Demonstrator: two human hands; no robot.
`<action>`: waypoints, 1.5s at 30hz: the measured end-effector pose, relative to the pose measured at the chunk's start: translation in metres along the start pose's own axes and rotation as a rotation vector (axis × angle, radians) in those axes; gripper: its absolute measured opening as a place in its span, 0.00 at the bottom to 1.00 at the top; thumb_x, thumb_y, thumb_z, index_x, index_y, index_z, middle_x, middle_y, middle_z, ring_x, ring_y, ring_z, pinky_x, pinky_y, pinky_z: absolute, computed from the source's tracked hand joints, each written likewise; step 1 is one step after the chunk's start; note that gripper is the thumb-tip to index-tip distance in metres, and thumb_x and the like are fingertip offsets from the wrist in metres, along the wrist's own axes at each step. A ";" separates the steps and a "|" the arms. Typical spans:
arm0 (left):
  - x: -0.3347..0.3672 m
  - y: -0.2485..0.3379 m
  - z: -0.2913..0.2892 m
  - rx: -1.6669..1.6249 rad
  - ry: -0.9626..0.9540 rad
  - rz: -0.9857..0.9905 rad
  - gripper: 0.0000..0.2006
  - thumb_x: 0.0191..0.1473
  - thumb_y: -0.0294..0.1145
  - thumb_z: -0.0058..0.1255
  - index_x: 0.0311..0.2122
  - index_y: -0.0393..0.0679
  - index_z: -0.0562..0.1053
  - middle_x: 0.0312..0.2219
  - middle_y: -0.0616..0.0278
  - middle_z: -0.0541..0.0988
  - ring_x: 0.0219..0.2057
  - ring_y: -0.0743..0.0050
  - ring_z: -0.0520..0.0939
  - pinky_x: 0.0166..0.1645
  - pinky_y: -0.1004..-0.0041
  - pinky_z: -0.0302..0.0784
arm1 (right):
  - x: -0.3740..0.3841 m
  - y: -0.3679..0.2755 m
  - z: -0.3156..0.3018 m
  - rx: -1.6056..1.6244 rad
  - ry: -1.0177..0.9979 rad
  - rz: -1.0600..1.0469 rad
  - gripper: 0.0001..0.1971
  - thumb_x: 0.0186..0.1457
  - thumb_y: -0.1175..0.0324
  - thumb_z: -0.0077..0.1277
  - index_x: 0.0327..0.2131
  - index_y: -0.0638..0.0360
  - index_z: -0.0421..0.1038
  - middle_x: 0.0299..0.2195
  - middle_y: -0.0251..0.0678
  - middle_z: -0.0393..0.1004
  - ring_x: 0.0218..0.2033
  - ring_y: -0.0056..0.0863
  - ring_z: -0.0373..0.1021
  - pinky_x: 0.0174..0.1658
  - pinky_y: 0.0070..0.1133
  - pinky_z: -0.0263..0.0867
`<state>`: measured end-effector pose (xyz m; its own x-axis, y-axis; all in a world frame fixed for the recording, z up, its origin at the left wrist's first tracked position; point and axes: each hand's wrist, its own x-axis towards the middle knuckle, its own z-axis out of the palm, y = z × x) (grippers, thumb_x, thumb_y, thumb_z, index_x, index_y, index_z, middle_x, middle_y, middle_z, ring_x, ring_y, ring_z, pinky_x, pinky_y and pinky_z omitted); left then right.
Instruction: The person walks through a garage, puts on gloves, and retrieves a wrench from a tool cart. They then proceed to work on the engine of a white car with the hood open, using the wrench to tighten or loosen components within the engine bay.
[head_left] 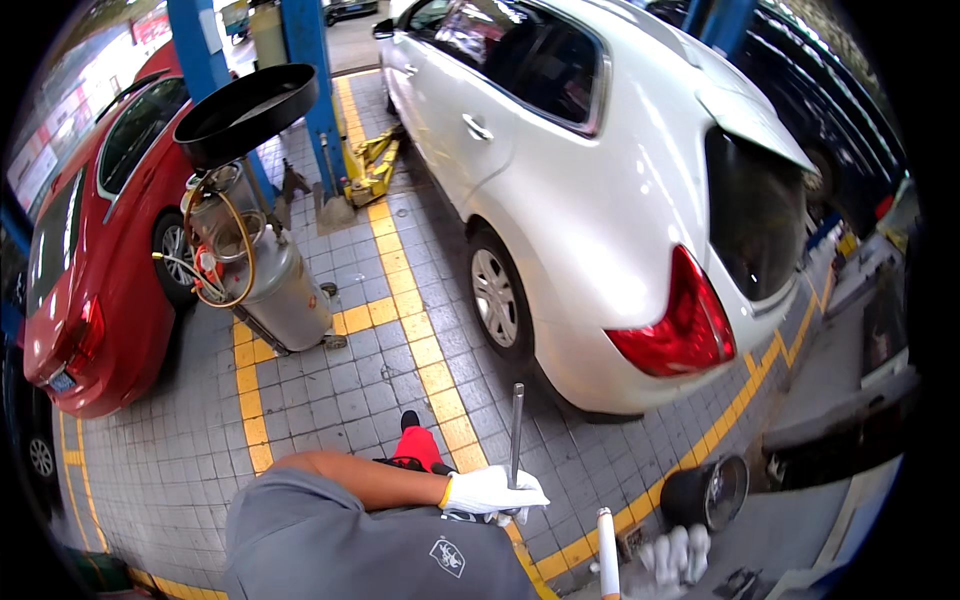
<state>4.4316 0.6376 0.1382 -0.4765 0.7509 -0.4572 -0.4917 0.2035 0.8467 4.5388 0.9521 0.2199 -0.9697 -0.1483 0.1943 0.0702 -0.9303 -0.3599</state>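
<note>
My left hand (495,492), in a white work glove, is closed around a slim metal bar (517,435). The bar looks like a socket extension and stands nearly upright above the fist; its lower end is mostly hidden by the glove. Lower right, my right hand (676,556) wears a white glove too and is somewhat blurred. Its fingers look curled, and whatever they hold cannot be made out. A white cigarette (607,548) points upward between the hands, close to the camera, with no fingers seen on it.
A white car (580,190) stands ahead, its rear wheel (494,297) and red tail light (682,325) facing me. At left are a red car (110,270) and a wheeled oil drainer (275,285) with a black pan (245,112). Blue lift posts (318,110) rise behind. A black bucket (705,492) sits near my right hand.
</note>
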 end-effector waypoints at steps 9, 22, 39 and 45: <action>-0.063 0.032 -0.239 0.149 0.504 -0.132 0.27 0.62 0.64 0.43 0.40 0.47 0.77 0.20 0.65 0.79 0.19 0.78 0.78 0.28 0.75 0.72 | 0.357 0.285 -0.066 -0.284 0.196 0.880 0.29 0.58 0.68 0.55 0.60 0.64 0.59 0.40 0.39 0.74 0.28 0.20 0.71 0.30 0.16 0.68; -0.015 0.065 -0.563 -0.231 1.055 -0.077 0.20 0.64 0.42 0.50 0.52 0.35 0.71 0.15 0.67 0.72 0.15 0.82 0.72 0.22 0.78 0.68 | 0.702 0.499 -0.232 -0.718 0.156 0.892 0.19 0.64 0.71 0.48 0.57 0.67 0.66 0.45 0.41 0.78 0.27 0.19 0.73 0.23 0.12 0.65; -0.016 0.225 -1.045 -0.461 1.264 0.031 0.16 0.63 0.44 0.52 0.39 0.40 0.80 0.14 0.70 0.70 0.14 0.86 0.71 0.19 0.81 0.67 | 1.309 0.747 -0.114 -1.320 -0.710 1.409 0.19 0.56 0.48 0.61 0.34 0.54 0.82 0.20 0.25 0.73 0.15 0.13 0.64 0.19 0.16 0.57; -0.045 0.285 -1.230 -0.364 1.164 0.017 0.19 0.62 0.48 0.52 0.41 0.39 0.81 0.15 0.70 0.72 0.15 0.86 0.72 0.21 0.79 0.68 | 1.468 0.827 -0.097 -1.414 -0.654 1.327 0.10 0.54 0.61 0.63 0.37 0.55 0.83 0.29 0.27 0.81 0.19 0.14 0.66 0.22 0.16 0.63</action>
<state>3.4168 -0.1110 0.0653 -0.7614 -0.2976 -0.5759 -0.5657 -0.1288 0.8145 3.1504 -0.0025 0.1194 -0.2541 -0.7472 -0.6142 0.0111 0.6327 -0.7743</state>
